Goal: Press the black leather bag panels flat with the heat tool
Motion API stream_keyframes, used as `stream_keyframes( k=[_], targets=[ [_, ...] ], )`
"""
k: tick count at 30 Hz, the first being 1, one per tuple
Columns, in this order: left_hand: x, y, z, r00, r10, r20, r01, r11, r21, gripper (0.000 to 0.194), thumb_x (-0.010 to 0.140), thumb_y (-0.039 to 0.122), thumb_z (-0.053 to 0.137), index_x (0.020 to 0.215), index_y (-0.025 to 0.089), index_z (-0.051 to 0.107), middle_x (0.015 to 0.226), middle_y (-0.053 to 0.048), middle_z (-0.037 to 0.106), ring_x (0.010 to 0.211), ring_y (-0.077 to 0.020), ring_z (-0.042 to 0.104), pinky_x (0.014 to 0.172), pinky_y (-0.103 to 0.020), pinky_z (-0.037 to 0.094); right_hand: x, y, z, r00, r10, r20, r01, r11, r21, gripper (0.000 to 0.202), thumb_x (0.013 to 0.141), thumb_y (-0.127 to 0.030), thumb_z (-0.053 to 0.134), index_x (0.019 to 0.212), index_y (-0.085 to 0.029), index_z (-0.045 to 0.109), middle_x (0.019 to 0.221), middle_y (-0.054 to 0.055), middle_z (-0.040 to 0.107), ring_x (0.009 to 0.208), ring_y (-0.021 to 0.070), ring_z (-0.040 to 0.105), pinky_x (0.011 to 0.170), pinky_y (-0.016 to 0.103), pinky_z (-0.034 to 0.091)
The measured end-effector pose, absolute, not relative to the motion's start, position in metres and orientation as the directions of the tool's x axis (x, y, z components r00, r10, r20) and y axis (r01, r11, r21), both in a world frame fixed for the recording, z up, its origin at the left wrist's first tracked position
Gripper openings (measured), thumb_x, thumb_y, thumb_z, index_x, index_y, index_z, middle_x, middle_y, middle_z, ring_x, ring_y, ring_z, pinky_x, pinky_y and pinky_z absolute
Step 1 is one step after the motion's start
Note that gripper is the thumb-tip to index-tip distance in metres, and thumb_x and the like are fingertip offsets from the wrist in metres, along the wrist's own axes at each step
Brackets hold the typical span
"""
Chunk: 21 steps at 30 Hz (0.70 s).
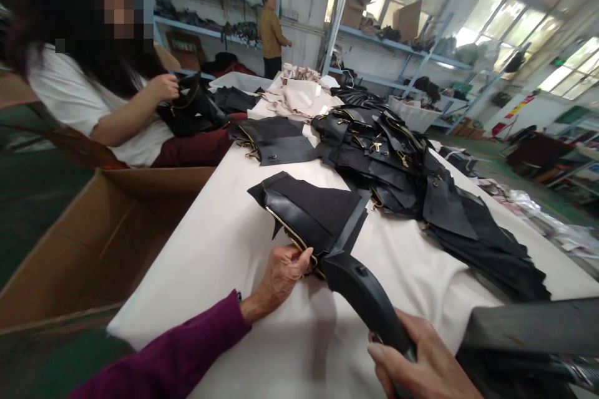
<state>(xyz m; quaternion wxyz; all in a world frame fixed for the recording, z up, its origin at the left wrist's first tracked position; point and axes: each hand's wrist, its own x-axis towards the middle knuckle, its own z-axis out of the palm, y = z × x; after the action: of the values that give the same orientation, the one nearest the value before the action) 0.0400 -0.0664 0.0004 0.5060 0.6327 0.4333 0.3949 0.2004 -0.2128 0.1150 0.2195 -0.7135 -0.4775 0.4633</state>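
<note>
Bright window daylight w/ glare – edges warped, soft shadows

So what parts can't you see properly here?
- Right hand: head view, cut off by the bottom edge.
- Black tool: its tip is hidden in the black zippered piece.
- Left hand: fingertips tucked under that piece's edge.
- Far shelves: items too small to tell.

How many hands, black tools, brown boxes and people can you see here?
Wearer's hands: 2, left hand on the black zippered piece, right hand gripping the black tool
Black tools held: 1
Open cardboard boxes by the table: 1
Other people: 2, seated person, standing person
Total: 6
</note>
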Motion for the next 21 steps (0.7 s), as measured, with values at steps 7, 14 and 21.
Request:
stream_keyframes(
  k=[7,14,21],
  targets=[
    [0.038,-0.064,-0.006,0.35,0.936,0.024,0.176,-0.091,0.98,0.042,0.079,0.042,0.05,0.047,0.016,0.041,0.046,0.003,0.039,0.045,-0.0079,0.035,0.043,-0.019,0.027,0.219,-0.19,0.117,0.24,0.896,-0.375,0.447,-0.445,-0.776,0.028,0.082,-0.039,0.05,0.064,-0.018,0.05,0.049,-0.005,0.052,0.044,0.0114,0.051,0.044,0.022,0.039],
    [0.039,-0.053,-0.01,0.353,0.935,0.026,0.171,-0.091,0.981,0.043,0.078,0.042,0.051,0.046,0.015,0.043,0.046,0.003,0.037,0.045,-0.0075,0.034,0.043,-0.019,0.027,0.209,-0.199,0.116,0.163,0.868,-0.469,0.433,-0.49,-0.756,0.028,0.076,-0.042,0.051,0.062,-0.019,0.047,0.046,-0.005,0.049,0.041,0.0104,0.047,0.042,0.021,0.038],
    [0.037,-0.056,-0.008,0.454,0.889,-0.054,0.056,0.031,0.998,0.039,0.077,0.039,0.055,0.048,0.013,0.055,0.049,-0.002,0.053,0.048,-0.0115,0.047,0.048,-0.021,0.035,0.22,-0.172,0.101,0.181,0.907,-0.38,0.442,-0.42,-0.792,0.03,0.078,-0.046,0.05,0.066,-0.018,0.052,0.047,-0.002,0.056,0.043,0.0143,0.053,0.043,0.024,0.04]
  ],
)
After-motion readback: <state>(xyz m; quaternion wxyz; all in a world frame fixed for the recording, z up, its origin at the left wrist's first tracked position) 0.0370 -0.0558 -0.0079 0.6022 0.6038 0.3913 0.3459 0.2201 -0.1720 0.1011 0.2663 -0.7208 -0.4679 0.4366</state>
